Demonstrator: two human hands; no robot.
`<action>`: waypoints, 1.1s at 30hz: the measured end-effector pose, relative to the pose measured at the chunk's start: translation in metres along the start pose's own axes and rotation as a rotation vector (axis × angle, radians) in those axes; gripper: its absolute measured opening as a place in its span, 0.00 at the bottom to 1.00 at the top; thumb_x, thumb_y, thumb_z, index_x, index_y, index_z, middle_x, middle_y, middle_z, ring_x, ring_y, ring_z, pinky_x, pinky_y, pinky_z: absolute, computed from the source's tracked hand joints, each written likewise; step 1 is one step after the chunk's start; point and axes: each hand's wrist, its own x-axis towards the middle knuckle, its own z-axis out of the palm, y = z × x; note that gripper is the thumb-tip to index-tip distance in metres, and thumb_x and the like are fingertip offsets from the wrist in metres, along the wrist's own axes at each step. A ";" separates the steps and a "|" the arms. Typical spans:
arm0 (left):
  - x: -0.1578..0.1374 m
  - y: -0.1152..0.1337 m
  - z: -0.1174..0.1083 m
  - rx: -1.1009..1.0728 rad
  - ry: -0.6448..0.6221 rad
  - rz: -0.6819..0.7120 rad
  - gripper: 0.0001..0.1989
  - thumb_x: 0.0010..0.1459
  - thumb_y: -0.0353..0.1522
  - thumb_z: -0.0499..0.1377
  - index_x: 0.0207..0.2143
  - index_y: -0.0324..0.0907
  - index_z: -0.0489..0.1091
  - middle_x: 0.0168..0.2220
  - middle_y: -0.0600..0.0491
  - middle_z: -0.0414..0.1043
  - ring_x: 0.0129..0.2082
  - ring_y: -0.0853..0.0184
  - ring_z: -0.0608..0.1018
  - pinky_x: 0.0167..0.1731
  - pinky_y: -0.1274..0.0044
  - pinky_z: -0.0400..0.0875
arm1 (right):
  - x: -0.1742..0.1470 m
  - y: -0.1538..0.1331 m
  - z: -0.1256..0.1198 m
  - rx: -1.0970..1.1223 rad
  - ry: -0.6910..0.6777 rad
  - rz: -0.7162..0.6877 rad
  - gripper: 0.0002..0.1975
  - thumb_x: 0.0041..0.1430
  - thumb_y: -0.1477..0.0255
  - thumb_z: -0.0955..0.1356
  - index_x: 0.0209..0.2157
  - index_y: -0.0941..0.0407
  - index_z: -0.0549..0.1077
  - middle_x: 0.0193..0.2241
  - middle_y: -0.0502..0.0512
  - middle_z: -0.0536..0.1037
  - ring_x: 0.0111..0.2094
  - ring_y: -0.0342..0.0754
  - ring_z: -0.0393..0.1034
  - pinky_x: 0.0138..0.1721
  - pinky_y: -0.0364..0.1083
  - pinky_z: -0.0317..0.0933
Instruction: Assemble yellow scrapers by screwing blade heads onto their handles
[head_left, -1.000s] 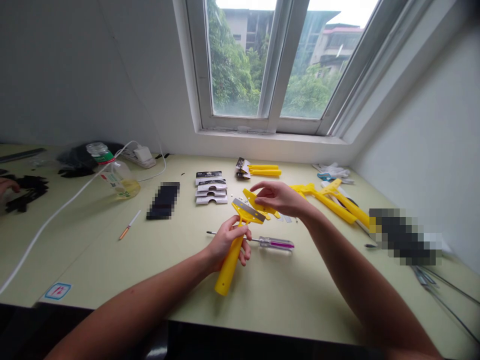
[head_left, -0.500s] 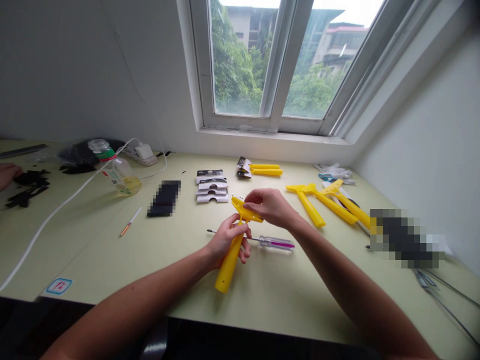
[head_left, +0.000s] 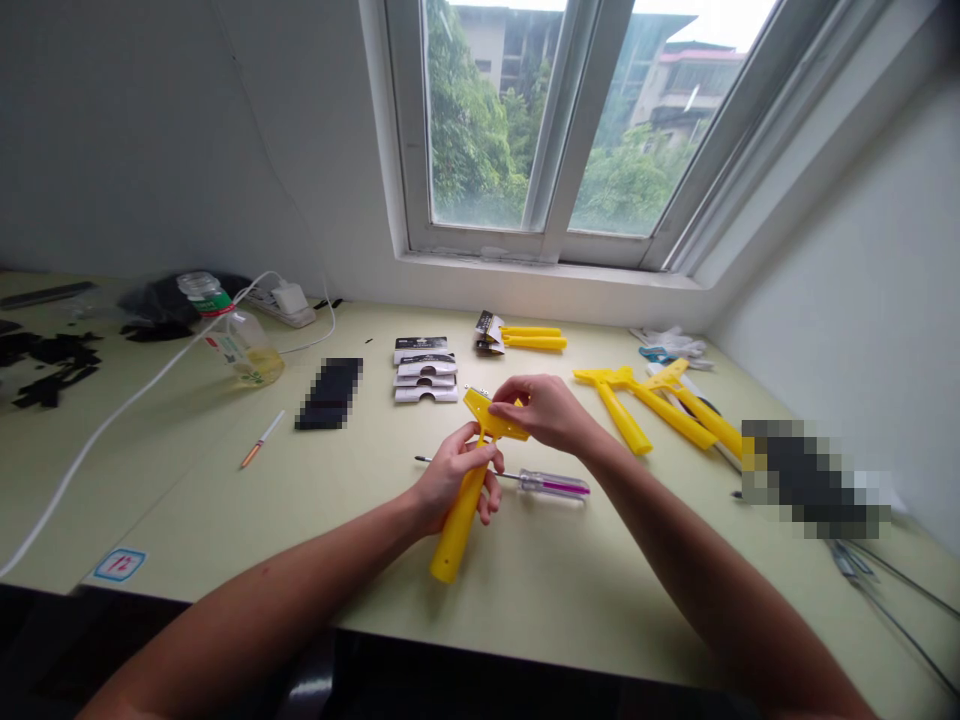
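Note:
My left hand (head_left: 457, 470) is wrapped round the neck of a yellow T-shaped scraper (head_left: 459, 525), whose handle slants down toward the table's front. My right hand (head_left: 544, 410) is at the scraper's wide head, thumb and fingertips pinched together on its face. Whatever is between those fingertips is too small or hidden to make out. Just behind the head lie several tiny metal pieces (head_left: 478, 391), perhaps screws. A screwdriver (head_left: 553, 486) with a clear and purple handle lies under my hands, its shaft passing behind my left fingers.
More yellow scrapers (head_left: 622, 415) lie at the right, beside a blurred-out dark object (head_left: 814, 480). Card sleeves (head_left: 426, 380) and packaged yellow handles (head_left: 534, 338) are at the back. At the left are a dark pixelated item (head_left: 330, 393), a cigarette (head_left: 262, 440), an open bottle (head_left: 240, 350) and a white cable (head_left: 112, 418).
Another person's hand at the far left edge has gone out of view. My hands keep nearly the same hold on the scraper; the camera view has shifted slightly.

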 end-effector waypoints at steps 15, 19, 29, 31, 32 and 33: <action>-0.002 0.002 0.002 0.007 0.026 0.052 0.17 0.58 0.42 0.59 0.42 0.42 0.59 0.32 0.56 0.67 0.15 0.73 0.72 0.10 0.81 0.67 | -0.001 0.002 0.000 0.178 -0.233 0.074 0.14 0.54 0.60 0.68 0.29 0.58 0.74 0.26 0.53 0.77 0.26 0.42 0.68 0.25 0.41 0.59; 0.000 0.001 0.003 0.035 0.085 0.067 0.20 0.59 0.47 0.58 0.40 0.41 0.59 0.32 0.55 0.67 0.14 0.74 0.72 0.10 0.82 0.65 | -0.004 -0.003 0.003 0.131 -0.228 0.069 0.11 0.54 0.63 0.68 0.28 0.58 0.74 0.26 0.53 0.76 0.26 0.42 0.67 0.24 0.40 0.58; 0.000 0.006 0.003 0.118 0.092 0.105 0.20 0.57 0.46 0.59 0.37 0.40 0.61 0.31 0.53 0.70 0.12 0.75 0.70 0.08 0.84 0.59 | -0.003 0.001 -0.004 0.178 -0.218 0.005 0.10 0.56 0.65 0.67 0.29 0.57 0.76 0.24 0.51 0.74 0.25 0.41 0.65 0.25 0.40 0.58; 0.000 0.006 0.002 0.124 0.104 0.080 0.20 0.57 0.47 0.60 0.37 0.40 0.61 0.29 0.54 0.70 0.11 0.75 0.70 0.08 0.84 0.59 | -0.003 0.001 -0.004 0.184 -0.222 0.006 0.11 0.56 0.66 0.67 0.28 0.58 0.76 0.23 0.50 0.73 0.24 0.41 0.64 0.24 0.40 0.57; 0.001 0.006 0.001 0.125 0.107 0.066 0.21 0.56 0.47 0.60 0.38 0.40 0.61 0.28 0.55 0.70 0.11 0.74 0.69 0.08 0.83 0.59 | -0.004 0.001 -0.004 0.187 -0.224 0.005 0.11 0.56 0.66 0.66 0.28 0.58 0.76 0.23 0.50 0.72 0.23 0.40 0.63 0.24 0.40 0.56; 0.001 0.006 0.001 0.127 0.109 0.054 0.21 0.56 0.48 0.60 0.38 0.41 0.61 0.27 0.56 0.70 0.11 0.74 0.69 0.08 0.83 0.59 | -0.004 0.001 -0.004 0.186 -0.225 0.004 0.11 0.56 0.66 0.66 0.28 0.58 0.76 0.22 0.50 0.72 0.23 0.40 0.62 0.23 0.40 0.56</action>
